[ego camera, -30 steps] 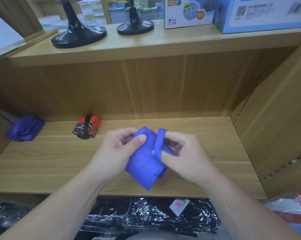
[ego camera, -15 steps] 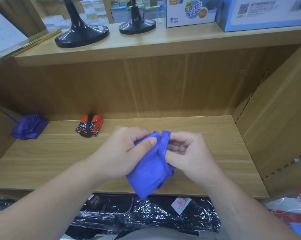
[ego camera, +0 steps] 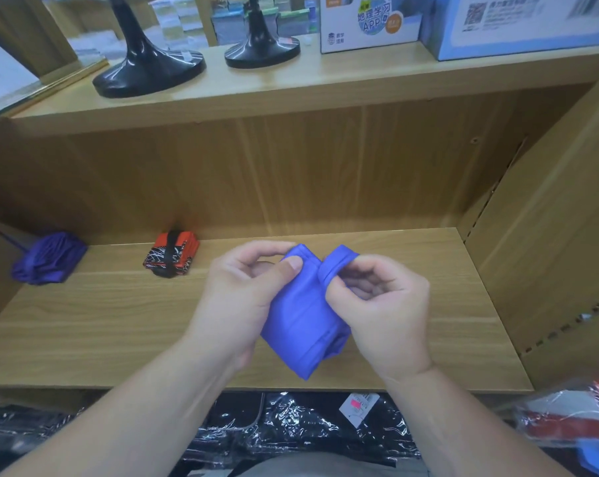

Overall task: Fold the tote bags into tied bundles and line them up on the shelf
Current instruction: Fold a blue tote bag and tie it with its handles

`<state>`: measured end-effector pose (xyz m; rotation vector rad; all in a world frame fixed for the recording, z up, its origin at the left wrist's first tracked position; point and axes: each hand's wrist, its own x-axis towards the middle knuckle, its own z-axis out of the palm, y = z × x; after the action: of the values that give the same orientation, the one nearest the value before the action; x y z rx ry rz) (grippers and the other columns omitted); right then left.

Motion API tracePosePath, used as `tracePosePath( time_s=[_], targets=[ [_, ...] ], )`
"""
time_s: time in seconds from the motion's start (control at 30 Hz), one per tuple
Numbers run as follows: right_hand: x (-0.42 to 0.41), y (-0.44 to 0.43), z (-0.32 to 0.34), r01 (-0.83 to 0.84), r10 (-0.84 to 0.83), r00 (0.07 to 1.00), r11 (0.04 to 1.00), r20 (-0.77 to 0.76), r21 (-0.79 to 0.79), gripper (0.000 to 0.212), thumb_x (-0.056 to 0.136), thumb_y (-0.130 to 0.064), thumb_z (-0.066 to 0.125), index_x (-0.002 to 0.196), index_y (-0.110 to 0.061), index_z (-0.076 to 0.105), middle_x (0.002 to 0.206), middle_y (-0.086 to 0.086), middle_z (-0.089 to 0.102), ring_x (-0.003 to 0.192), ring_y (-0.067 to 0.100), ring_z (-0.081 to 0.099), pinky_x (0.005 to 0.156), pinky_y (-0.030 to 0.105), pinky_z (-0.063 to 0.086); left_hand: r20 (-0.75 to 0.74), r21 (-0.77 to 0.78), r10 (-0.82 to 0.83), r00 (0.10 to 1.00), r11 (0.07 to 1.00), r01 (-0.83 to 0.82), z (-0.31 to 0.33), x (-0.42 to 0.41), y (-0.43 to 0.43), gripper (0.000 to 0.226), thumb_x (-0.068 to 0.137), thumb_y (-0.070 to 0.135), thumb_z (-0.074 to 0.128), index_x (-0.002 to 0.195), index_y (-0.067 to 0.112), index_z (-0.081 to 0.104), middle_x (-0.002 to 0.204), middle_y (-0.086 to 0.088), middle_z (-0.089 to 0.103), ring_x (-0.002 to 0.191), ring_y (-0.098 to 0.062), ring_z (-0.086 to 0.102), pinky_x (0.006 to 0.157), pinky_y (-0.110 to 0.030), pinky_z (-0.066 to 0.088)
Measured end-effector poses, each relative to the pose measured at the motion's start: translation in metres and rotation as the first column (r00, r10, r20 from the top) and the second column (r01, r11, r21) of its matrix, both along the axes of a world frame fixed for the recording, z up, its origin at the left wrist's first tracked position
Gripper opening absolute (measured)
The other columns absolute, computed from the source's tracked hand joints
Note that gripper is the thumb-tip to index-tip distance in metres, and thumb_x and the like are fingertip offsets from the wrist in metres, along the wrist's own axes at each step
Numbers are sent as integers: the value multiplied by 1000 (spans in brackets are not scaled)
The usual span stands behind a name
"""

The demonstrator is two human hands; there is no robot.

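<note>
A folded blue tote bag (ego camera: pixel 303 321) hangs between my hands above the wooden shelf (ego camera: pixel 119 325). My left hand (ego camera: pixel 246 297) grips its left side, the thumb pressed on the top edge. My right hand (ego camera: pixel 377 304) pinches the bag's blue strap (ego camera: pixel 336 261), which loops over my fingers beside the bundle. At the back of the shelf an orange and black bundle (ego camera: pixel 171 253) tied with a black strap lies. A purple bundle (ego camera: pixel 48 258) sits at the far left.
Two black stand bases (ego camera: pixel 150 68) and printed boxes (ego camera: pixel 370 22) stand on the upper shelf. A wooden side panel (ego camera: pixel 549 253) closes the right. Black goods in shiny plastic wrap (ego camera: pixel 291 428) lie below the shelf's front edge; red packaged goods (ego camera: pixel 573 418) at lower right.
The strap has been drawn from flat against the bundle's front up to its top right corner. My hands and the bag have risen slightly.
</note>
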<state>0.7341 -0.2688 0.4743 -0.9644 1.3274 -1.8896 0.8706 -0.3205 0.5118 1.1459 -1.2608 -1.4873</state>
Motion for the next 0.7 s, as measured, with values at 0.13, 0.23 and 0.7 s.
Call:
tracePosePath(
  time_s=[0.13,0.23,0.7],
  targets=[
    [-1,-2,2,7,-11,997,998,74,64,29,75,17,70,70,-11,69,65,-4,71,60,6,67,58,16,51,58,-152,28,998,988,-19,2,-2,-1,27,85,-3,73,73,19,78,81,-4,77,72,-14,71,65,-25,57],
    [-4,-3,2,-75,64,994,991,91,115,23,76,13,73,73,-9,71,69,1,74,63,10,69,59,21,54,132,-216,-59,990,973,87,5,2,-8,21,81,-1,79,72,19,78,82,-6,77,73,-14,70,66,-25,56],
    [-9,-2,-4,-450,451,876,892,169,-48,24,79,-8,75,101,-6,67,102,6,77,98,19,72,83,26,55,276,-129,-475,836,843,522,24,10,-35,9,75,2,78,69,6,72,64,3,68,57,-6,59,57,-18,47]
  ],
)
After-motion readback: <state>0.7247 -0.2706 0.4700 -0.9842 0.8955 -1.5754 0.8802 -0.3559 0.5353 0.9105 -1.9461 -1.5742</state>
